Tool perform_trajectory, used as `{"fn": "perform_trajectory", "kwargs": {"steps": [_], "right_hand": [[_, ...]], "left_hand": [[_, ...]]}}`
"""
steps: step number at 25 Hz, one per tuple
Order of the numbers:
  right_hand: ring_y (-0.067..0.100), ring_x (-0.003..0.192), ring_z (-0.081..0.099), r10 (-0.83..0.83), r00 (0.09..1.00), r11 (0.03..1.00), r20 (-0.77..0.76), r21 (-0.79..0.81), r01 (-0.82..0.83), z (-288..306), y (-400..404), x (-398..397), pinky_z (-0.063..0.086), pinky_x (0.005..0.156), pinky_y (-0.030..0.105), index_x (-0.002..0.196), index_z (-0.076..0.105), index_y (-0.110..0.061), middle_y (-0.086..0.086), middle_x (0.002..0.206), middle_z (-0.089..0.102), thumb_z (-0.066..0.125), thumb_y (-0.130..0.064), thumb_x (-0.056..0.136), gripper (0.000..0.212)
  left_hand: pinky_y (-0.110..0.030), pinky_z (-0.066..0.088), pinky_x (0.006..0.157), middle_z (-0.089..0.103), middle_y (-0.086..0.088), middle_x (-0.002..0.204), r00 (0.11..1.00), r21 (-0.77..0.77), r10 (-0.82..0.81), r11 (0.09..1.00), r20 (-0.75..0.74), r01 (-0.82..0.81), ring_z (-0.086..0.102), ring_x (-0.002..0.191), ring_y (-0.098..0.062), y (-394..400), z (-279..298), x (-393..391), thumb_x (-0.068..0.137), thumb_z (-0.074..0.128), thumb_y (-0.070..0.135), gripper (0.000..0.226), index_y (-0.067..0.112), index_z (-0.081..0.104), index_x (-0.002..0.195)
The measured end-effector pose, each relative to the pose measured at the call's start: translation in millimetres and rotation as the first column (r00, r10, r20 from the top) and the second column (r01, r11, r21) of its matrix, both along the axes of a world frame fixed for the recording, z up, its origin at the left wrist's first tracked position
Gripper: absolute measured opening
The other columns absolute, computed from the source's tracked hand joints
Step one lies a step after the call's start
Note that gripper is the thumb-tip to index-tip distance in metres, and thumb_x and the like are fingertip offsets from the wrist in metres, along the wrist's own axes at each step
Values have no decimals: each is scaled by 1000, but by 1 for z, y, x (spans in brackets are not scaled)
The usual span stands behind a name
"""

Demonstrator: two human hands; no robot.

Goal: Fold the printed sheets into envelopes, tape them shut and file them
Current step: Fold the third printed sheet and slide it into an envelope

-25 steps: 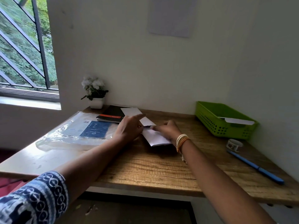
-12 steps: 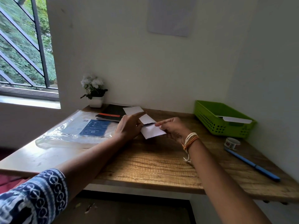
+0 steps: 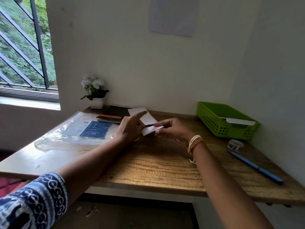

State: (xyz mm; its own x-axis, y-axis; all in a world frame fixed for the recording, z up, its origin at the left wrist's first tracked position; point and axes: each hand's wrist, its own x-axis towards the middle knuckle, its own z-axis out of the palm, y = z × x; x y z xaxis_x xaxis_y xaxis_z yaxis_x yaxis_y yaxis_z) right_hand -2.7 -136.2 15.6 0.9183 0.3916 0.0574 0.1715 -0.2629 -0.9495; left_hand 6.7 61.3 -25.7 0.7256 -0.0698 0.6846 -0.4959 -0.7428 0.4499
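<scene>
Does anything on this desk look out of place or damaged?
Nothing is damaged or spilled. One small oddity: the white envelope in the green basket lies tilted, propped across the rim rather than flat inside. Both hands, the left hand and the right hand, hold folded paper.

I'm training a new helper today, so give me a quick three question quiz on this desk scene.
1. True or false: the green basket already holds a white envelope.
2. Which lies nearest the desk's front edge: A the tape roll, B the blue pen, C the flower pot?
3. What do the left hand and right hand hold between them?

Key: 1 true. 2 B. 3 A folded white paper sheet, held above the wooden desk.
</scene>
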Motion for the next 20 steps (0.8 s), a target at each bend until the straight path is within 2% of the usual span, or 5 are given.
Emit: {"fn": "perform_trajectory", "kwargs": {"steps": [5,10,13,15,20], "right_hand": [[20,88,70,-35,999,996,42,86,31,-1,1,1,59,76,26,107,66,1,16,109,67,71,1,79,29],[11,58,65,-276,916,949,291,-70,308,-11,9,-1,50,50,16,95,70,-7,5,83,71,78,-14,76,22],[10,71,59,-300,825,883,479,-189,430,-14,10,1,43,56,20,80,67,-18,-8,74,62,80,-22,73,16],[11,75,55,-308,769,806,560,-277,524,-14,9,0,38,57,22,82,63,-22,-8,78,58,80,-26,72,20],[14,80,54,-292,748,746,597,-348,569,-16,10,-1,34,54,21,93,62,-22,-4,88,58,76,-22,74,24]], "left_hand": [[-28,55,84,76,2,86,1000,-4,-12,1000,6,12,70,82,-9,0,1,-1,79,69,7,61,20,51,135],[-26,55,84,75,5,84,994,11,-88,996,71,87,68,79,-2,-5,1,-6,78,70,7,59,21,53,133],[-25,54,86,75,3,85,988,43,-134,990,75,131,70,81,-5,-10,2,-9,79,70,7,58,18,53,134],[-22,53,86,76,3,86,987,55,-142,989,70,138,70,82,-4,-11,2,-10,79,71,7,59,18,53,134],[-17,52,83,76,5,89,983,81,-168,983,71,163,67,82,3,-12,2,-12,79,71,9,61,22,52,135]]}}
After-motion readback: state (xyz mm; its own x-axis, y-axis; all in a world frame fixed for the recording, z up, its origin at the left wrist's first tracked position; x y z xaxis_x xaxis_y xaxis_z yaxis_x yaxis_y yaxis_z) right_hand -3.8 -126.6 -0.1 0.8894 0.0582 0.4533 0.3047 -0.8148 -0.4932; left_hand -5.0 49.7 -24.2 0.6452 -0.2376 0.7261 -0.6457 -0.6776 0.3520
